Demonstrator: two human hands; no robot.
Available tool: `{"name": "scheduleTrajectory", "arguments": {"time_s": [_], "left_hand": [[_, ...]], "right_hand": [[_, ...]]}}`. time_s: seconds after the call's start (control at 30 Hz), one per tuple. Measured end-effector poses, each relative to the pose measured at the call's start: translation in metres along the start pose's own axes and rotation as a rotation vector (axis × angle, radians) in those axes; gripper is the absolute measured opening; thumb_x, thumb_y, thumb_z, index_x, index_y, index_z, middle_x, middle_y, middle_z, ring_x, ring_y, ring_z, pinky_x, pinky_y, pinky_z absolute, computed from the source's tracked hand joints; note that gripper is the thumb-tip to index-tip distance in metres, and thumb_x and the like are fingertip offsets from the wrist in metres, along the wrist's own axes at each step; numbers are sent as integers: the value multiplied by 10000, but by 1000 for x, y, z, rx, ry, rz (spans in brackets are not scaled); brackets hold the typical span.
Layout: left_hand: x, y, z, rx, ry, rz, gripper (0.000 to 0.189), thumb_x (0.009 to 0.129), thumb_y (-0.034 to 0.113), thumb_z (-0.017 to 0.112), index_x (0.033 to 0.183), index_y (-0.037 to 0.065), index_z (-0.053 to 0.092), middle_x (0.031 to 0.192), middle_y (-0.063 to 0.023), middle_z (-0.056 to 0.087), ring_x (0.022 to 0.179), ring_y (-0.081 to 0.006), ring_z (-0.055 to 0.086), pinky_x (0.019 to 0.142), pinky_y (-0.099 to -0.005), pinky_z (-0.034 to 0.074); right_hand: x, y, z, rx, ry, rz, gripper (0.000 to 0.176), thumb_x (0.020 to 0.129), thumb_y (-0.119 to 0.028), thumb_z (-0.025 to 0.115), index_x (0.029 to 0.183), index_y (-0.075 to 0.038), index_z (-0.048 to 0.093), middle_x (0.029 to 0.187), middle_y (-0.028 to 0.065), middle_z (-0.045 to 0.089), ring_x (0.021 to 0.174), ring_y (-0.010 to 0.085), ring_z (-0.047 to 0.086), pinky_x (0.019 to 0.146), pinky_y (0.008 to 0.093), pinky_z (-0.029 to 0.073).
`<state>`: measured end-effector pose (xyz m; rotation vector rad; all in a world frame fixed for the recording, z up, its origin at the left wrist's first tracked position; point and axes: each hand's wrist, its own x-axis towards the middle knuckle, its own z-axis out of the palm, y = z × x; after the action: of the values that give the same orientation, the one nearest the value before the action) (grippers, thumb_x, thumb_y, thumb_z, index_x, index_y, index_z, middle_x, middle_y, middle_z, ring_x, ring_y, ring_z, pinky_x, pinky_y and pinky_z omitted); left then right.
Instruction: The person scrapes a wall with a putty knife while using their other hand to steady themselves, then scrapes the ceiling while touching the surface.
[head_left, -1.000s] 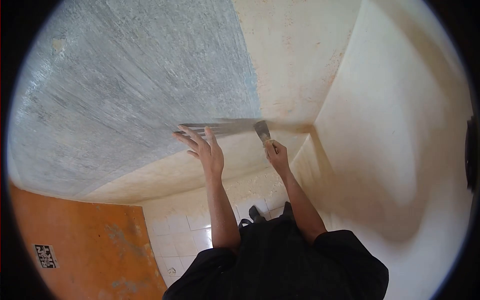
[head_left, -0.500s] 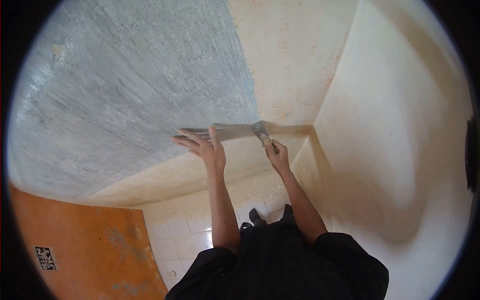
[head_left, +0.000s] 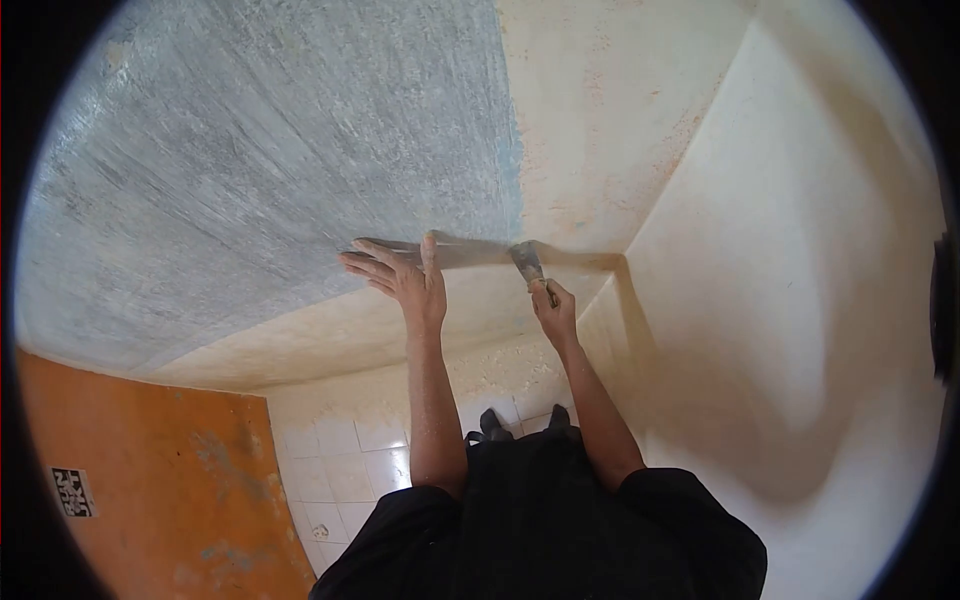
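My right hand (head_left: 555, 308) is wrapped round the handle of a putty knife (head_left: 527, 262). Its wide metal blade points up and meets the wall near the lower end of the blue-grey patch's right edge. To the left, my left hand (head_left: 412, 282) has its fingers spread, with the fingertips at the lower part of the blue-grey wall surface (head_left: 300, 150); nothing is in it. Whether the palm touches the wall cannot be made out. Right of the patch lies a cream wall strip (head_left: 610, 120) with faint orange marks.
A pale side wall (head_left: 780, 280) rises on the right. At lower left stands an orange surface (head_left: 160, 470) with a black-and-white sticker (head_left: 73, 492). White floor tiles (head_left: 345, 470) lie below, with crumbs along the wall's foot. My feet (head_left: 490, 420) are on the floor.
The view has shifted slightly. My left hand sits slightly higher and further left in view, still spread. The putty knife stays in my right hand at nearly the same place.
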<state>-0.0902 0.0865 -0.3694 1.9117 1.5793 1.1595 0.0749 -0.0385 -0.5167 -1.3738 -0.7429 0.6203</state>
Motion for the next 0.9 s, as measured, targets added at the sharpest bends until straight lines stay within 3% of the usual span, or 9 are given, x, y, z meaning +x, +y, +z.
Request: {"name": "scheduleTrajectory", "arguments": {"time_s": [0.07, 0.3, 0.37, 0.5, 0.63, 0.7, 0.9], "left_hand": [[0, -5, 4, 23, 17, 21, 1105, 936, 678, 463, 1529, 13, -190, 1541, -328, -278, 1428, -504, -263, 1127, -700, 16], [10, -10, -8, 39, 133, 97, 1198, 876, 687, 570, 1534, -19, -140, 1532, -359, -256, 1424, -530, -245, 1110, -726, 30], [11, -12, -4, 42, 123, 94, 1204, 873, 691, 570, 1533, -19, -144, 1525, -369, -261, 1416, -538, -254, 1107, -728, 29], [15, -20, -4, 70, 96, 107, 1218, 872, 699, 565, 1524, -24, -167, 1504, -392, -279, 1393, -558, -283, 1098, -736, 20], [16, -27, -1, 123, 91, 101, 1248, 857, 690, 599, 1520, 6, -208, 1517, -346, -308, 1406, -522, -295, 1107, -726, 12], [17, -25, -2, 86, 77, 113, 1236, 873, 697, 563, 1505, -35, -206, 1484, -407, -300, 1368, -576, -310, 1081, -749, -1], [18, -26, 0, 67, 91, 133, 1238, 876, 692, 564, 1499, -44, -212, 1463, -433, -301, 1342, -608, -319, 1053, -776, -11]], "right_hand": [[-3, -11, -1, -70, -23, -17, 302, 1011, -277, 587, 839, -32, 625, 611, -49, 448, 556, 40, 394, 495, 234, 301], [2, -16, 0, -56, 25, 31, 361, 995, -289, 609, 758, -19, 573, 583, -31, 465, 548, 53, 399, 503, 260, 322], [11, -27, 5, -10, -4, -87, 371, 998, -277, 607, 731, -29, 537, 580, -31, 465, 541, 51, 402, 500, 257, 322], [2, -14, 3, -17, 7, -67, 363, 998, -269, 610, 729, -38, 533, 582, -36, 465, 539, 50, 403, 498, 252, 319], [-7, -7, 3, 47, 29, 46, 360, 1000, -275, 610, 729, -50, 535, 584, -45, 460, 536, 49, 396, 497, 246, 314], [-5, -7, 6, 58, 37, 53, 361, 1000, -280, 610, 729, -54, 536, 585, -46, 457, 536, 49, 395, 497, 244, 313], [-1, -1, 6, -60, 82, -45, 365, 996, -285, 616, 739, -36, 544, 586, -44, 449, 538, 46, 396, 496, 253, 314]]}}
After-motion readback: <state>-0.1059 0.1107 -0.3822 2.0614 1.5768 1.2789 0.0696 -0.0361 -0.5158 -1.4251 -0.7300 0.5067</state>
